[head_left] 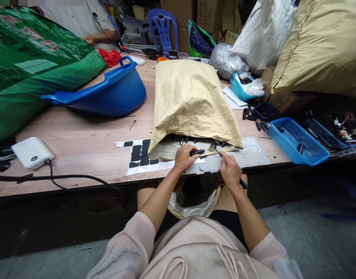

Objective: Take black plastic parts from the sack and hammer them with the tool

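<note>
My left hand (184, 157) grips a small black cylindrical part (197, 152) at the mouth of a tan woven sack (192, 97). In my right hand (230, 170) is a small hammer (215, 146), its metal head up by the sack's opening and its dark handle end showing below my wrist. The sack lies on the table with its mouth toward me, and several small black parts (189, 140) show inside it. Under my hands is a grey board (247, 155) along the table edge. A white sheet with black rounded stickers (140, 158) lies left of the sack.
A blue basin (108, 93) and a green sack (35, 77) stand on the left, with a white box (33, 152) and cable in front. At right are a blue basket (298, 141) and loose black parts. Between my knees hangs an open bag (192, 209). Another person sits across the table.
</note>
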Available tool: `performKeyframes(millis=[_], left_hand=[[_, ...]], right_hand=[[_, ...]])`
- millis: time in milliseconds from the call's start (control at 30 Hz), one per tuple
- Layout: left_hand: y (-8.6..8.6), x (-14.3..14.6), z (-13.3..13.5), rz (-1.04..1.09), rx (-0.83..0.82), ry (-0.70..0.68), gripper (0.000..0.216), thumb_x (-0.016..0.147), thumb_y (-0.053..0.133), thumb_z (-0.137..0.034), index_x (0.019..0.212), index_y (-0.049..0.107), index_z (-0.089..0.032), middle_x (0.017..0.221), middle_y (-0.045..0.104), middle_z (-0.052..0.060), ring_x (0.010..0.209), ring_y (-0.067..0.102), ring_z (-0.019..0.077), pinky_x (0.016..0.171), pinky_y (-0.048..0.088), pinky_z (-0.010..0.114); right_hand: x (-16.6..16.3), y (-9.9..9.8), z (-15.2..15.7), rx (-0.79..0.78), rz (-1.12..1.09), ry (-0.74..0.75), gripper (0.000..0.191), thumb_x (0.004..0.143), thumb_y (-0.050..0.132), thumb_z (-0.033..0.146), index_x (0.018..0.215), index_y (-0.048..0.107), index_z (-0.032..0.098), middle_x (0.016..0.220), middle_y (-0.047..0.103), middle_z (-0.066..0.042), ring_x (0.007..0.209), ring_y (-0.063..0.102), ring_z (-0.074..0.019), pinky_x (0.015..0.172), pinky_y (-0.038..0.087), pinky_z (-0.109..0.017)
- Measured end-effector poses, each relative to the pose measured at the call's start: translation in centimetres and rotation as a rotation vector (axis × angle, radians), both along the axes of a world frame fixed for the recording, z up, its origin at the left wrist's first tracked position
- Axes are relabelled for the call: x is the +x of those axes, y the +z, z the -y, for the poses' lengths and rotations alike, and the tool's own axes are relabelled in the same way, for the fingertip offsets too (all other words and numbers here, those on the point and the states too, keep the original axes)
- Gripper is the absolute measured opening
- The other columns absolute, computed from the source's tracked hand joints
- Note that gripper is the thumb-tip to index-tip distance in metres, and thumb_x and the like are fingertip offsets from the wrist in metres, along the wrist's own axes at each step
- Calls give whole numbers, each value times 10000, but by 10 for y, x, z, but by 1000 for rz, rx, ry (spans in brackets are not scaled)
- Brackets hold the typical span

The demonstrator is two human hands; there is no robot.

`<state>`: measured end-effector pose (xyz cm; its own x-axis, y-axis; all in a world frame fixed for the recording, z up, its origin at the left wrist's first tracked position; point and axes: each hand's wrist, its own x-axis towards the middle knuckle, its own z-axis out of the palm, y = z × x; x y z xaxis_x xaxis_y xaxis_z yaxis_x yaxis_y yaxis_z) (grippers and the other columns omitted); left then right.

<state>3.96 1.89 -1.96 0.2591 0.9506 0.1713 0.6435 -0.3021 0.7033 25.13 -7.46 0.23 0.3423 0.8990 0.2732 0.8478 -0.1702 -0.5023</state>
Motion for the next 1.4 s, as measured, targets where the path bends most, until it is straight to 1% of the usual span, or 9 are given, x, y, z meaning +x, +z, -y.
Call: performKeyframes(millis=[167, 333, 467, 633, 833, 1033, 1133, 1233, 1400], left_hand=[[1, 2, -1, 0, -5, 6, 143, 802, 813, -261, 942, 784, -263, 977, 719, 30, 1002, 650, 243, 914, 502, 376], [1, 3, -2, 15, -34, 21, 121, 822, 822, -275, 941, 809, -282, 966, 726, 22, 972, 649, 231, 884, 497, 365], [2, 3, -3, 21, -36, 15, 111, 818, 836, -284, 926, 809, -284, 956, 723, 14, 969, 640, 224, 879, 486, 357], [2, 5, -3, 27, -52, 24, 80, 809, 849, -293, 876, 806, -288, 893, 700, 6, 934, 629, 216, 848, 477, 346], [1, 6, -3, 38, -51, 26, 133, 809, 843, -275, 937, 828, -304, 940, 726, 10, 984, 647, 229, 892, 490, 362], [1, 6, -3, 16, -44, 38, 135, 795, 840, -285, 929, 824, -300, 956, 732, 20, 990, 653, 240, 891, 505, 371], [4, 6, -2, -7, -38, 24, 145, 801, 812, -257, 945, 810, -280, 971, 736, 27, 1015, 654, 249, 921, 505, 384], [6, 6, -1, -34, -32, 24, 172, 794, 796, -233, 963, 797, -265, 994, 736, 31, 1033, 652, 254, 941, 504, 388], [6, 8, 1, -71, -26, 30, 181, 797, 793, -244, 978, 786, -258, 995, 721, 33, 1008, 646, 247, 934, 503, 381]], right_hand=[[-3, 10, 1, 78, -41, 61, 381, 1016, 495, 221, 1270, 774, 277, 1031, 734, -53, 953, 656, -193, 746, 457, -255], [-23, 22, 4, 149, 11, 203, 373, 1053, 482, 239, 1279, 774, 292, 987, 719, -53, 925, 667, -165, 781, 473, -231], [-33, 13, 4, 190, 60, 238, 384, 1051, 476, 211, 1270, 782, 290, 973, 716, -54, 897, 666, -154, 777, 474, -223], [-31, 1, 2, 96, 134, 274, 404, 1014, 499, 158, 1254, 791, 301, 951, 719, -43, 836, 647, -149, 719, 448, -215], [-27, 10, 2, 157, 136, 180, 396, 1045, 483, 177, 1280, 778, 294, 990, 716, -55, 896, 664, -158, 730, 445, -217], [-22, 7, 2, 117, 116, 174, 366, 1037, 505, 194, 1252, 783, 298, 962, 719, -38, 872, 666, -157, 712, 441, -226], [-7, 7, -3, 169, 112, 119, 350, 1050, 502, 220, 1262, 774, 277, 1032, 734, -49, 931, 678, -172, 749, 461, -240], [24, 5, -14, 223, 174, 153, 329, 1030, 532, 214, 1242, 778, 267, 1053, 741, -52, 952, 675, -188, 779, 476, -261], [87, -6, -33, 246, 348, 421, 292, 1007, 563, 203, 1140, 811, 284, 945, 737, -44, 887, 644, -201, 823, 486, -303]])
